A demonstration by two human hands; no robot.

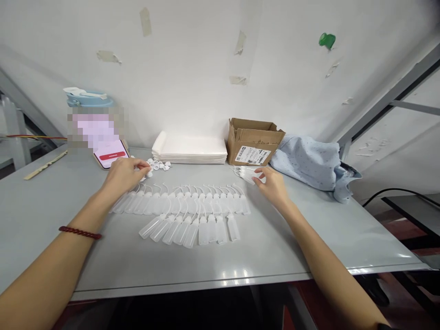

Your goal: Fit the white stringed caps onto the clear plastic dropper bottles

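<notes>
My left hand (pixel 125 173) is at the back left of the table, its thumb and forefinger pinched at the edge of a small pile of white plastic caps (pixel 158 165). A cap seems to be between the fingertips. In front of the cardboard box, my right hand (pixel 271 184) has its thumb and fingers around the end of a small translucent bottle (pixel 246 174) in a little heap. Between the hands lies a long row of flat translucent bottles (pixel 185 204) with thin white tails. A shorter second row (pixel 187 230) lies nearer me, its bottles slanting differently.
A stack of white sheets (pixel 190 151) lies against the wall beside an open cardboard box (pixel 254 140). Light blue cloth (pixel 309 160) is bunched at the right. A phone (pixel 110 153) leans before a blue container (pixel 90 100) at the left, near a thin strip (pixel 46 166).
</notes>
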